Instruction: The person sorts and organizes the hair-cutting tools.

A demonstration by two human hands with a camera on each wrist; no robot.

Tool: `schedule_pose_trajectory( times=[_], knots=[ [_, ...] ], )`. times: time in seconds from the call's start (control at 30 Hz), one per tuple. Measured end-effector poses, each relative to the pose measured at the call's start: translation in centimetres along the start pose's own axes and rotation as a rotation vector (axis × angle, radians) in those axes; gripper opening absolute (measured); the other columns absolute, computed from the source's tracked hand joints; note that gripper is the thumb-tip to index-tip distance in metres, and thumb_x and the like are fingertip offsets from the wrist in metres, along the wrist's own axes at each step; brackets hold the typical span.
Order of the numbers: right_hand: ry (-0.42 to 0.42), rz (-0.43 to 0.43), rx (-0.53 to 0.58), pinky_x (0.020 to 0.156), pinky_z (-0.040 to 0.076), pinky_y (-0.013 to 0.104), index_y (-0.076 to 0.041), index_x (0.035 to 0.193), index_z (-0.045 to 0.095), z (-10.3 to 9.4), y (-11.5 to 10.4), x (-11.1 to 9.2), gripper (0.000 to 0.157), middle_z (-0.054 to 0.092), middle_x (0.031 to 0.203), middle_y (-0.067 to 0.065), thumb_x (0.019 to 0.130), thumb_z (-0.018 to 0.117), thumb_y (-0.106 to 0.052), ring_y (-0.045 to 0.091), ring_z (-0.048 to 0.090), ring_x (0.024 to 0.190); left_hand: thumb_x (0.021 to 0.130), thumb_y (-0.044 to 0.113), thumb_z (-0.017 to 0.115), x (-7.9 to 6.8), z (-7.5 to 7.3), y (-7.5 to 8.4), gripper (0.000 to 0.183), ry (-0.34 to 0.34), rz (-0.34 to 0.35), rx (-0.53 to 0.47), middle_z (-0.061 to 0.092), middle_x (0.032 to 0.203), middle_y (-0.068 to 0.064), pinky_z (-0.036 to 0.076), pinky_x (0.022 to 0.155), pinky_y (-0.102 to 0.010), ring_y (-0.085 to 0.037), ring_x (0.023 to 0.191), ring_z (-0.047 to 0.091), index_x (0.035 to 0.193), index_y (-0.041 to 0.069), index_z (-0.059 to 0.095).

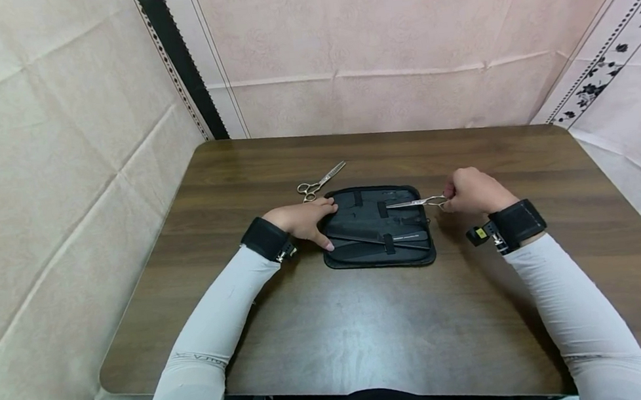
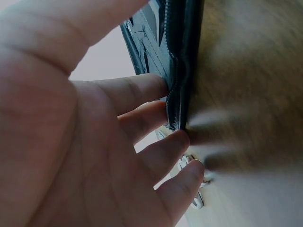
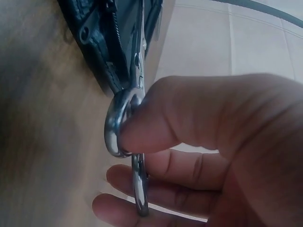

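Observation:
A black zip-edged case (image 1: 363, 259) lies opened flat on the table. My left hand (image 1: 302, 220) rests at its left edge, fingers spread and fairly straight; in the left wrist view the fingertips touch the zipped rim (image 2: 174, 90). My right hand (image 1: 475, 190) pinches the ring handles of silver scissors (image 1: 407, 204) at the case's right side. Their blades point left over the case, by a small elastic loop (image 1: 382, 210). The right wrist view has the thumb against one metal ring (image 3: 112, 125). A long, slim dark tool (image 1: 360, 239) lies across the lower half under another loop.
A second pair of silver scissors (image 1: 324, 181) lies behind the case on the left, blades pointing away to the right. The brown wooden table (image 1: 335, 330) extends around the case, with pale patterned cloth (image 1: 396, 33) hanging behind it.

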State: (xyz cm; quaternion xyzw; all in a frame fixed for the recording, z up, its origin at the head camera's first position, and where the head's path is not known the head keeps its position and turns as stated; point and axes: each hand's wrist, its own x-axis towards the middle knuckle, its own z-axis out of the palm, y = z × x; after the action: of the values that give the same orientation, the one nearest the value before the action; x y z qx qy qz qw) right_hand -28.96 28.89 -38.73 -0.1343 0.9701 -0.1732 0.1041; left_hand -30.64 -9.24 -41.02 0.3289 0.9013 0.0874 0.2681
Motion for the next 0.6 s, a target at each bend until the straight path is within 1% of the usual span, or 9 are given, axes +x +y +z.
schedule_pose_trajectory(
  times=[0.1,0.2,0.37,0.6],
  knots=[
    [-0.010,0.000,0.003,0.057,0.043,0.032,-0.002,0.089,0.071,0.2,-0.1,0.2,0.012,0.064,0.079,0.006,0.087,0.076,-0.012,0.020,0.056,0.068,0.092,0.046,0.078,0.1,0.1,-0.1,0.099,0.000,-0.002,-0.002,0.008,0.176,-0.013,0.019,0.130,-0.043,-0.030,0.163,0.007,0.166,0.008,0.023],
    [-0.019,0.003,0.007,0.056,0.042,0.032,-0.004,0.086,0.069,0.5,-0.3,0.3,0.011,0.061,0.076,0.004,0.087,0.076,-0.012,0.020,0.054,0.066,0.092,0.046,0.078,0.1,0.1,-0.1,0.099,-0.001,-0.001,0.000,0.008,0.176,-0.013,0.019,0.130,-0.043,-0.030,0.163,0.007,0.166,0.008,0.023],
    [-0.030,-0.001,0.004,0.054,0.037,0.031,-0.007,0.078,0.063,0.8,-0.4,0.4,0.017,0.054,0.068,0.000,0.088,0.075,-0.013,0.018,0.050,0.061,0.092,0.046,0.078,0.1,0.1,-0.1,0.099,-0.002,0.001,0.002,0.008,0.176,-0.013,0.019,0.130,-0.043,-0.030,0.163,0.006,0.166,0.008,0.023],
    [-0.023,0.009,0.001,0.055,0.040,0.032,-0.005,0.084,0.066,1.2,-0.6,0.6,0.013,0.059,0.073,0.004,0.088,0.076,-0.013,0.020,0.053,0.065,0.092,0.046,0.078,0.2,0.1,-0.3,0.099,0.001,0.001,0.005,0.007,0.176,-0.012,0.019,0.130,-0.043,-0.030,0.163,0.007,0.166,0.009,0.023]
  ],
)
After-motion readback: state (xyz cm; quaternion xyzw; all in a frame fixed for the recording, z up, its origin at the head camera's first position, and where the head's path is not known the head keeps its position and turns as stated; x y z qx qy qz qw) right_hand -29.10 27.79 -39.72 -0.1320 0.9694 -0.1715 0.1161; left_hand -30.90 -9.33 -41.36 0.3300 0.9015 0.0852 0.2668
